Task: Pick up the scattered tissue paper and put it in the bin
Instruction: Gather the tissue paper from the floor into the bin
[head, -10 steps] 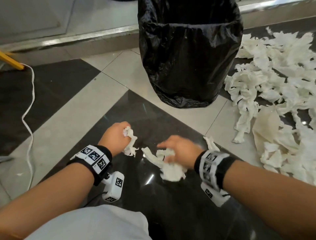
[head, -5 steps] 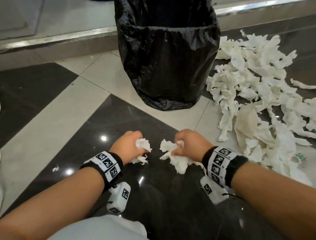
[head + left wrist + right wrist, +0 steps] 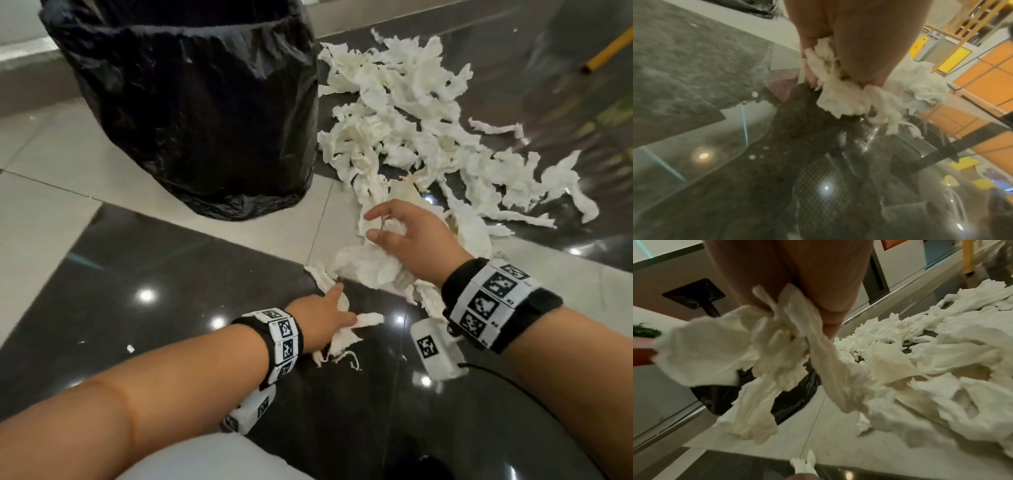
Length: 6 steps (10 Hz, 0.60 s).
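Note:
White torn tissue paper point(image 3: 407, 137) lies heaped on the floor right of the bin point(image 3: 191, 102), which is lined with a black bag. My right hand point(image 3: 407, 236) is at the pile's near edge. It grips a bunch of tissue point(image 3: 366, 267) in its lower fingers, with thumb and index finger spread apart above it. In the right wrist view the bunch point(image 3: 760, 350) hangs from the curled fingers point(image 3: 830, 316). My left hand point(image 3: 322, 315) is low on the dark tile and clutches a small wad point(image 3: 342, 339), its index finger stretched toward a floor strip point(image 3: 320, 277). The wad point(image 3: 838, 95) shows under the left hand point(image 3: 849, 40).
The floor has dark glossy tiles point(image 3: 137, 308) and pale tiles point(image 3: 51, 171). A yellow pole end point(image 3: 609, 51) shows at the far right behind the pile. A metal threshold strip point(image 3: 20, 51) runs behind the bin. Small tissue scraps point(image 3: 130, 348) lie on the dark tile at left.
Both hands have moved right, toward the big tissue pile, still holding their tissue. The right thumb and index finger have spread out. The view has turned right.

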Motion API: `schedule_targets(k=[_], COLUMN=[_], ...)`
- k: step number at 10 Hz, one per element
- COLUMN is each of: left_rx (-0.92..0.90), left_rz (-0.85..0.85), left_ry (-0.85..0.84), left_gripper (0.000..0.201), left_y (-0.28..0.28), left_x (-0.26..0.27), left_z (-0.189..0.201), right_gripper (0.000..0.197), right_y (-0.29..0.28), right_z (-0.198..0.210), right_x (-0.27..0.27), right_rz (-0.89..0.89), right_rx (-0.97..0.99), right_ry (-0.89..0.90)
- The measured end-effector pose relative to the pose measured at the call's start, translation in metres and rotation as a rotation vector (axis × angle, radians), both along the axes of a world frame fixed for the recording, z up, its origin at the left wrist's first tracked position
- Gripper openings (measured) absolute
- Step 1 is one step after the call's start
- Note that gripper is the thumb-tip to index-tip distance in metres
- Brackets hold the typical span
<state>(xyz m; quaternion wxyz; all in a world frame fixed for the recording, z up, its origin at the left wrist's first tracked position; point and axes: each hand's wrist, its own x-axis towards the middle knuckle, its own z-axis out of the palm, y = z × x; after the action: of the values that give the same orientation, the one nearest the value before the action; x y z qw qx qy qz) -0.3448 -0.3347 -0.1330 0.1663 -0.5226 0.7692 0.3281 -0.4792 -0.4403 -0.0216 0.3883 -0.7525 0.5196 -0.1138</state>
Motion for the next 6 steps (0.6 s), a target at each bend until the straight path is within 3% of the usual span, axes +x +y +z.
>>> schedule_targets(k=[1, 2, 3, 4, 5, 6], left_rx=[-0.063, -0.015, -0.049, -0.112, -0.253, -0.372], left_rz=[0.02, 0.256, 0.604, 0.963, 1.261, 1.376], left_ry=[-0.033, -0.041, -0.016, -0.023, 0.0, 0.007], left_gripper=[0.032, 0.023, 0.024, 0.028, 0.013, 0.013], left_y=[0.0, 0.013, 0.049, 0.1, 0.144, 0.164], left_x=[0.021, 0.073, 0.141, 0.202, 0.247, 0.269], left_z=[0.005, 0.013, 0.029, 0.062, 0.098, 0.135], right_gripper=[0.022, 0.038, 0.034, 0.027, 0.034, 0.048], right_y=[-0.006, -0.024, -0.039, -0.044, -0.074, -0.106], right_z=[0.007, 0.041, 0.115, 0.179, 0.191, 0.189], right_x=[0.017, 0.058, 0.11, 0.163, 0.226, 0.283], right_rz=[0.006, 0.001, -0.003, 0.162, 0.167, 0.22], right_rx=[-0.011, -0.163, -0.39, -0.825, -0.808, -0.827], right_ry=[0.004, -0.032, -0.3, -0.081, -0.435, -0.521])
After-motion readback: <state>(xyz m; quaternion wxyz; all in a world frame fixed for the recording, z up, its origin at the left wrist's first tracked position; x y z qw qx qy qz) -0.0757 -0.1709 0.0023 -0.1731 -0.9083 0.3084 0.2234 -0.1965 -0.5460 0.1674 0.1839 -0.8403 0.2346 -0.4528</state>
